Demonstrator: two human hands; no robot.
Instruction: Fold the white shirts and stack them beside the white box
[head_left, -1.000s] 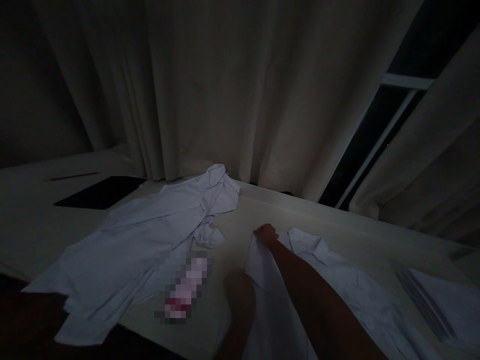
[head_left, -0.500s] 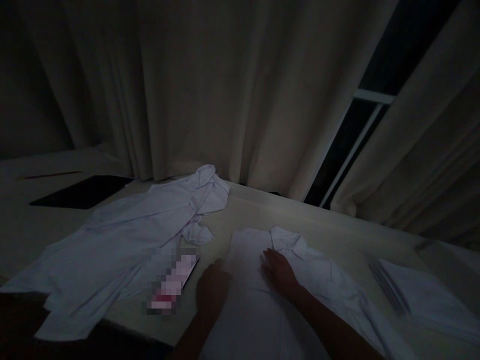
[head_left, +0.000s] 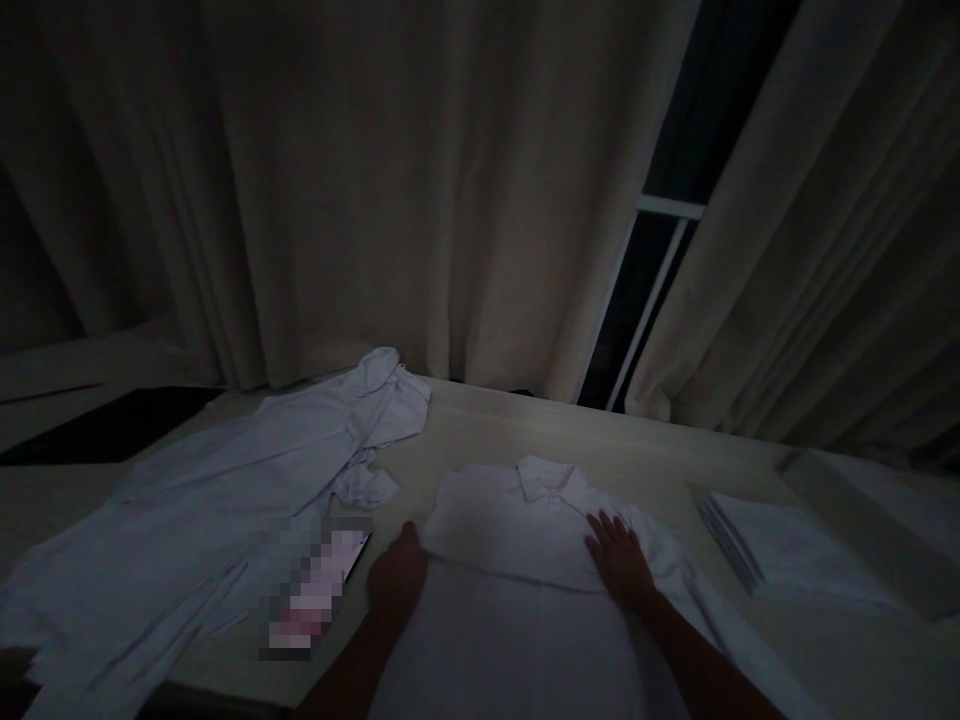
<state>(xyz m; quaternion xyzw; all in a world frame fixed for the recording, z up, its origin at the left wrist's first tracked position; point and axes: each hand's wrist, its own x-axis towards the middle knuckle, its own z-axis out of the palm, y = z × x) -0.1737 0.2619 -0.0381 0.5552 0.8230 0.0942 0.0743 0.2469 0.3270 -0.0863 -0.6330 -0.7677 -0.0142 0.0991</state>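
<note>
White shirt (head_left: 517, 530) sits collar-up on the table (head_left: 637, 450), pretty much at 6 o'clock in the head view, soft thin cotton-looking fabric with a folded band running across the chest. Left hand (head_left: 396, 580) rests at the shirt's 9 o'clock edge; it's so dark I honestly can't tell if the fingers are spread or curled. Right hand (head_left: 619, 560) lies flat at the shirt's 3 o'clock shoulder, fingers slightly apart, pressing on the cloth, not gripping anything.

At 9 o'clock there's a second, rumpled shirt (head_left: 225, 500) spread out with lots of creases, its lower end cut off by the frame. A blurred-out pinkish object (head_left: 315, 590) lies between the two shirts, can't make it out. At 3 o'clock sits a neat flat stack of folded cloth (head_left: 787, 550). Heavy pleated curtains (head_left: 375, 200) hang behind everything.
</note>
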